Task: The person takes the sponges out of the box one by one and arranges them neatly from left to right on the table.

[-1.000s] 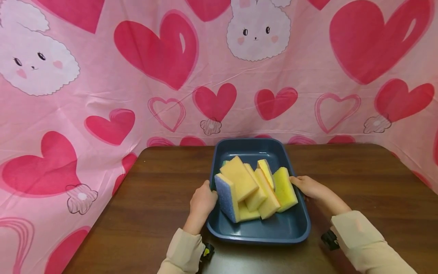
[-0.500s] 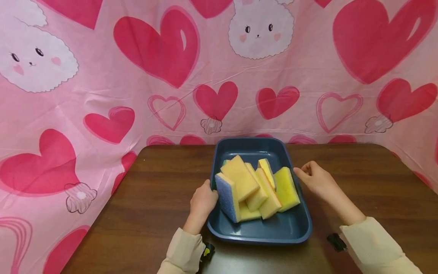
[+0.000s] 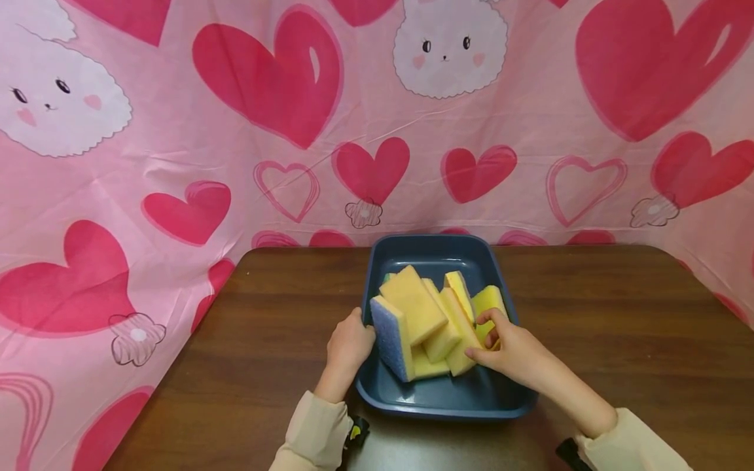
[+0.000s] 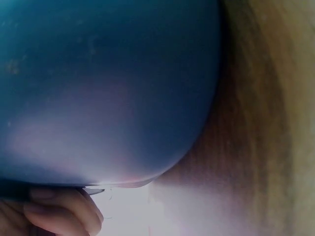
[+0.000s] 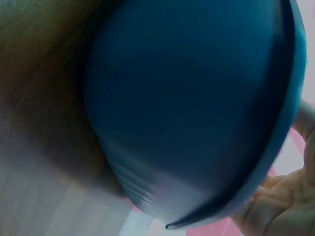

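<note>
A dark blue rectangular basin [image 3: 448, 398] holds a heap of yellow sponges. A top sponge [image 3: 413, 306] lies tilted over others, and a blue-backed sponge [image 3: 389, 340] leans near the left wall. My left hand [image 3: 349, 341] grips the basin's left rim; its fingers [image 4: 66, 211] show at that edge in the left wrist view. Over the right side of the heap is my right hand [image 3: 521, 350], thumb and forefinger apart and bent. Its thumb tip is right at the slanting sponge [image 3: 461, 330], and the hand partly hides a brighter yellow sponge [image 3: 487, 299].
The basin stands on a brown wood-grain table [image 3: 283, 327], its far end near the table's back edge. Behind hangs a pink cloth [image 3: 530, 85] with hearts and rabbit faces.
My right hand let go of the basin's right rim, lifted off to the right, then came left over the sponges. My left hand has stayed on the left rim.
</note>
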The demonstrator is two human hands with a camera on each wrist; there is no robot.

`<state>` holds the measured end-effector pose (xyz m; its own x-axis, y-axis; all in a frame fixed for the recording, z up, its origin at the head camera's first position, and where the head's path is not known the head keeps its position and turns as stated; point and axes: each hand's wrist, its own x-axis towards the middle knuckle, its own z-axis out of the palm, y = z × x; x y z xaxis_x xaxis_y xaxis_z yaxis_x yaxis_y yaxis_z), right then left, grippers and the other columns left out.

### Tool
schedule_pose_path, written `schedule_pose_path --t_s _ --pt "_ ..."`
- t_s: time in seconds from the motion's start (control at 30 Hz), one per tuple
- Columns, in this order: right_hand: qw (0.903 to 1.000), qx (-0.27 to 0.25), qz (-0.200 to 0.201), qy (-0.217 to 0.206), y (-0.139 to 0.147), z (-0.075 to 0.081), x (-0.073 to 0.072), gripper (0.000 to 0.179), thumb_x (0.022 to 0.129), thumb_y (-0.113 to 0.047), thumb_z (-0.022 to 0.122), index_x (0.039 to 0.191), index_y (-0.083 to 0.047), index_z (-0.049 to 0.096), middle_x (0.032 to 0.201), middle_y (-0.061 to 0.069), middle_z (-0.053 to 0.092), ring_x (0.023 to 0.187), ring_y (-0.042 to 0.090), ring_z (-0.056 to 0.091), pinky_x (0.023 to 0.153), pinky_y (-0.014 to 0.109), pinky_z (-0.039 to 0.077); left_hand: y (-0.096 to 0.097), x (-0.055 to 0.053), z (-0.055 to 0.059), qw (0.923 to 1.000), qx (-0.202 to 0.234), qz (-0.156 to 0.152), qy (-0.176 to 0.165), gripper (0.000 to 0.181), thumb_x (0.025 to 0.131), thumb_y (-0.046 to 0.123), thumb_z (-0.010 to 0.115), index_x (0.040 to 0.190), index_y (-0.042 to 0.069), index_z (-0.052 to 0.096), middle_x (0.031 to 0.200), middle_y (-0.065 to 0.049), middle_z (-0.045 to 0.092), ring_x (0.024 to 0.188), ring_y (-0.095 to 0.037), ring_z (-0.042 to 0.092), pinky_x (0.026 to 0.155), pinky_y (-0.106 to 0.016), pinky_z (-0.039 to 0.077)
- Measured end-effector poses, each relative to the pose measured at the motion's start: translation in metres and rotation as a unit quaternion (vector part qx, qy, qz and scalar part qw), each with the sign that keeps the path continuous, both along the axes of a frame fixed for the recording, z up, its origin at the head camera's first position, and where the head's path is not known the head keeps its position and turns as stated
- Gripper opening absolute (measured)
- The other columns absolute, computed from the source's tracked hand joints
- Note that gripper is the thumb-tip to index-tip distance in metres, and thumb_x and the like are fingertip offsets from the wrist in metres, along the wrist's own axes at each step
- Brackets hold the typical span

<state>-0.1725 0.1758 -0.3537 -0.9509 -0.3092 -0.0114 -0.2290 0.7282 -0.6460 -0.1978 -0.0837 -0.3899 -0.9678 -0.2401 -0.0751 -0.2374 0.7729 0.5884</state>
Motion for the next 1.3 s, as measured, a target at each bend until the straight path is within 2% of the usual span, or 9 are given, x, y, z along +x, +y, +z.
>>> schedule_pose_path --t_s 0.23,0.43,0.6,0.77,1.0,1.2,1.3 --pt "0.9995 -0.016 -0.026 0.009 -0.003 -0.006 0.002 0.043 0.077 -0.020 0.076 0.105 -0.002 0.049 0.079 0.004 0.058 0.066 0.013 0.049 0.057 0.023 0.039 0.001 0.001 0.001 1.0000 0.008 0.002 0.000 0.010 0.088 0.015 0.054 0.090 0.006 0.057 0.077 -0.014 0.061 0.070 -0.027 0.057 0.060 -0.041 0.043" --pt "0.9989 -0.015 -0.041 0.015 -0.004 -0.005 0.002 0.037 0.077 -0.016 0.072 0.103 -0.002 0.050 0.077 0.003 0.056 0.064 0.012 0.047 0.056 0.023 0.038 0.000 0.000 0.001 1.0000 0.004 0.004 -0.002 0.010 0.089 0.015 0.055 0.090 0.006 0.058 0.078 -0.015 0.061 0.071 -0.028 0.058 0.060 -0.041 0.043" --pt "0.9985 -0.010 -0.054 0.005 -0.004 0.001 0.003 0.036 0.076 -0.015 0.069 0.104 -0.002 0.050 0.077 0.004 0.055 0.064 0.013 0.047 0.055 0.024 0.038 0.001 0.000 0.001 0.9999 0.008 0.002 -0.007 0.013 0.089 0.016 0.055 0.095 0.005 0.059 0.081 -0.015 0.062 0.072 -0.028 0.058 0.060 -0.041 0.043" --pt "0.9978 -0.008 -0.066 0.000 0.000 0.009 0.003 0.036 0.077 -0.017 0.067 0.105 -0.003 0.049 0.079 0.004 0.055 0.066 0.013 0.050 0.056 0.025 0.039 0.000 0.000 0.000 0.9999 0.011 0.002 -0.007 0.012 0.089 0.016 0.055 0.094 0.005 0.059 0.079 -0.014 0.061 0.071 -0.026 0.057 0.060 -0.040 0.042" --pt "0.9970 0.006 -0.075 0.018 0.010 0.019 0.000 0.037 0.079 -0.019 0.067 0.108 -0.002 0.050 0.084 0.003 0.054 0.072 0.014 0.049 0.059 0.026 0.039 0.000 -0.002 0.000 0.9999 0.010 0.005 -0.012 0.016 0.090 0.016 0.055 0.099 0.004 0.060 0.082 -0.015 0.062 0.071 -0.027 0.057 0.061 -0.041 0.044" --pt "0.9965 -0.004 -0.083 0.011 0.019 0.025 -0.004 0.039 0.081 -0.020 0.065 0.111 0.000 0.049 0.088 0.007 0.055 0.075 0.016 0.051 0.059 0.027 0.041 0.000 -0.001 0.000 0.9999 0.007 0.003 -0.010 0.022 0.089 0.017 0.056 0.106 0.003 0.060 0.086 -0.017 0.064 0.073 -0.028 0.058 0.061 -0.042 0.044" --pt "0.9959 -0.009 -0.089 0.010 0.023 0.027 -0.005 0.038 0.082 -0.020 0.064 0.111 -0.001 0.049 0.089 0.008 0.057 0.074 0.016 0.052 0.058 0.026 0.042 0.000 -0.001 0.000 1.0000 0.005 0.004 -0.007 0.020 0.089 0.017 0.056 0.103 0.004 0.061 0.085 -0.017 0.064 0.073 -0.029 0.059 0.060 -0.042 0.044"
